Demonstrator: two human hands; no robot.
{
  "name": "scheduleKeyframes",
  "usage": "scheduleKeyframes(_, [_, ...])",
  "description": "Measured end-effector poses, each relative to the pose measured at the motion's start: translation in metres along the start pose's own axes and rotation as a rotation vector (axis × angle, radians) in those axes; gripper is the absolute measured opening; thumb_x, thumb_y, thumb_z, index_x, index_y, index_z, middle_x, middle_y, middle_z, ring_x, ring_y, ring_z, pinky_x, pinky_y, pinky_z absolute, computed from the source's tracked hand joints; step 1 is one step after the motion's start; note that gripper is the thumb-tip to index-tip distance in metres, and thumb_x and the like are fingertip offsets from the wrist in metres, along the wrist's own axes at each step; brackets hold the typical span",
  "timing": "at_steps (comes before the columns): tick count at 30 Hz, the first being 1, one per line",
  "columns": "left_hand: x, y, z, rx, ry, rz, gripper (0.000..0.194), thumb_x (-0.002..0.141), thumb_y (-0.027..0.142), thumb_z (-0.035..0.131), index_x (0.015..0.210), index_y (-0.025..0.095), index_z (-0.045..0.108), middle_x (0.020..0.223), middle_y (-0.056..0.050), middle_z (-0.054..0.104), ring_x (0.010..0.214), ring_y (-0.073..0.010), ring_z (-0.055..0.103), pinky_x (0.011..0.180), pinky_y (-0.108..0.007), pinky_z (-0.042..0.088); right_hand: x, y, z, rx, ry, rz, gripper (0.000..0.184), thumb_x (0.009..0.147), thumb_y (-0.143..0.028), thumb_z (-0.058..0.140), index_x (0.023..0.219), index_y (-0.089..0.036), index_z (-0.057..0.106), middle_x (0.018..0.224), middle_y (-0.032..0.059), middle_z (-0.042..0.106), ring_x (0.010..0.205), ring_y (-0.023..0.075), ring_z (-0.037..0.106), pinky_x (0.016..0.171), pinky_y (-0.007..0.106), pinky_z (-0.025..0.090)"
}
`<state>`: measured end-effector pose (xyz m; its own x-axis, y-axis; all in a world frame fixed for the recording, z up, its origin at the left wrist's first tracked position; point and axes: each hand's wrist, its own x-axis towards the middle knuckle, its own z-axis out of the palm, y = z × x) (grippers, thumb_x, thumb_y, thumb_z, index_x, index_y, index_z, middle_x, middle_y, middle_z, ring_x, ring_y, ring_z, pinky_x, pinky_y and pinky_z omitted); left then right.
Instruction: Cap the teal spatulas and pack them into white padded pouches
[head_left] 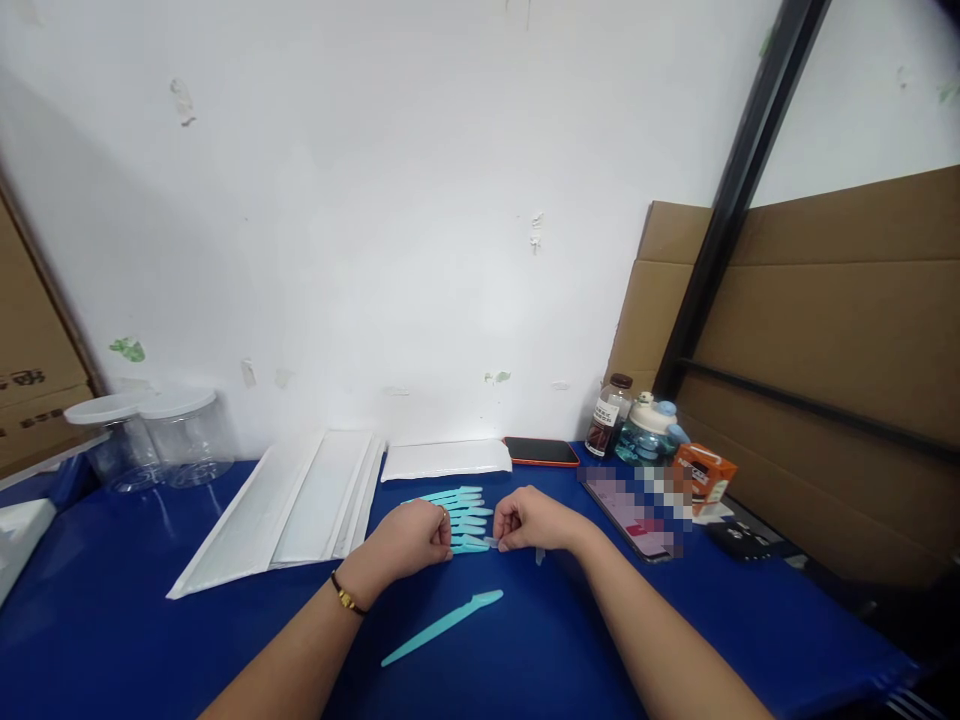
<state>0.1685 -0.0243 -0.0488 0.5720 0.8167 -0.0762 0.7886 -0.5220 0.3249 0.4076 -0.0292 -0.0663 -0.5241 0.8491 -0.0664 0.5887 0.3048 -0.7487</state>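
Several teal eyebrow razors (466,512) lie side by side in a row on the blue table. At the near end of the row, my left hand (412,540) is closed on the handle of an eyebrow razor (470,545). Facing it, my right hand (536,518) pinches a small clear piece (491,542), probably a blade cover, close to that razor's tip; whether they touch I cannot tell. A single teal razor (442,628) lies diagonally nearer to me, apart from both hands. Another small clear piece (540,556) rests below my right hand.
White padded mailers (300,500) lie left, and a white packet (446,459) and a phone (541,452) lie behind the razors. At right are another phone (630,512), a dark-capped bottle (607,415), a blue-lidded bottle (646,430) and an orange box (703,475). Clear jars (187,435) stand far left.
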Motion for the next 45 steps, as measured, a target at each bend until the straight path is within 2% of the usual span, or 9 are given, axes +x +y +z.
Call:
scheduleKeyframes(5, [0.0,-0.001,0.0,-0.01,0.009,0.005,0.011,0.065,0.031,0.059,0.07,0.022,0.063,0.07,0.001,0.067,0.061,-0.0129,0.056,0.05,-0.022,0.031,-0.003,-0.003,-0.002,-0.003,-0.002,0.022,0.017,0.061,-0.025,0.071,0.075,-0.016,0.069,0.065,-0.0016,0.066,0.061,0.0101,0.06,0.056,0.018,0.047])
scheduleKeyframes(12, [0.004,0.006,0.007,-0.072,0.002,0.01,0.011,0.066,0.031,0.059,0.072,0.022,0.063,0.071,0.001,0.066,0.063,-0.0128,0.057,0.051,-0.021,0.032,0.006,-0.009,0.012,0.008,0.001,-0.03,0.017,0.061,-0.024,0.071,0.076,-0.016,0.07,0.063,-0.0021,0.064,0.059,0.0098,0.058,0.054,0.018,0.045])
scheduleKeyframes(14, [0.004,0.007,0.007,-0.069,0.016,-0.008,0.014,0.066,0.032,0.06,0.075,0.022,0.063,0.074,0.001,0.066,0.066,-0.0138,0.057,0.053,-0.021,0.033,0.002,-0.01,0.007,-0.01,0.012,-0.035,0.018,0.063,-0.025,0.07,0.079,-0.016,0.07,0.064,-0.0015,0.064,0.06,0.0105,0.058,0.055,0.018,0.044])
scheduleKeyframes(18, [-0.007,0.014,-0.004,-0.086,0.1,-0.01,0.026,0.065,0.041,0.062,0.082,0.022,0.063,0.085,-0.002,0.065,0.075,-0.0163,0.058,0.058,-0.022,0.036,-0.017,-0.002,-0.023,-0.174,0.087,-0.011,0.019,0.064,-0.025,0.069,0.081,-0.018,0.071,0.07,-0.0002,0.064,0.062,0.0112,0.057,0.055,0.019,0.042])
scheduleKeyframes(22, [-0.026,0.035,-0.016,-0.106,-0.197,0.002,0.032,0.054,0.045,0.071,0.078,0.024,0.066,0.076,0.002,0.066,0.063,-0.0148,0.057,0.047,-0.022,0.033,-0.03,0.009,-0.041,-0.298,-0.017,0.046,0.023,0.054,-0.021,0.075,0.077,-0.02,0.072,0.076,-0.0006,0.062,0.063,0.0104,0.054,0.052,0.017,0.039])
scheduleKeyframes(25, [-0.032,0.049,-0.017,-0.014,-0.251,-0.034,0.019,0.054,0.03,0.071,0.071,0.024,0.068,0.072,0.002,0.068,0.062,-0.0145,0.058,0.046,-0.022,0.031,-0.025,0.008,-0.033,-0.234,-0.119,0.067,0.02,0.057,-0.025,0.074,0.075,-0.017,0.07,0.07,-0.0013,0.062,0.06,0.01,0.055,0.052,0.017,0.04])
scheduleKeyframes(29, [-0.026,0.048,-0.013,0.005,-0.2,-0.087,0.012,0.058,0.023,0.065,0.069,0.023,0.069,0.07,0.001,0.069,0.063,-0.0141,0.059,0.047,-0.02,0.032,-0.016,-0.003,-0.015,-0.074,-0.237,0.096,0.02,0.061,-0.029,0.07,0.076,-0.016,0.067,0.06,-0.0024,0.061,0.055,0.0107,0.058,0.052,0.018,0.042])
scheduleKeyframes(33, [-0.02,0.037,-0.01,-0.002,-0.123,-0.104,0.012,0.059,0.023,0.064,0.071,0.023,0.069,0.071,0.001,0.069,0.065,-0.0144,0.059,0.048,-0.02,0.033,-0.012,-0.008,-0.003,0.002,-0.224,0.073,0.02,0.061,-0.029,0.07,0.075,-0.016,0.066,0.061,-0.0019,0.062,0.054,0.0105,0.059,0.052,0.019,0.043])
scheduleKeyframes(45, [-0.008,0.029,0.005,-0.069,-0.059,-0.042,0.009,0.066,0.026,0.061,0.071,0.022,0.066,0.067,0.001,0.066,0.061,-0.0138,0.058,0.051,-0.021,0.035,-0.007,-0.02,0.01,0.03,-0.132,0.025,0.015,0.062,-0.026,0.068,0.073,-0.016,0.066,0.06,-0.0019,0.063,0.053,0.011,0.059,0.051,0.019,0.044])
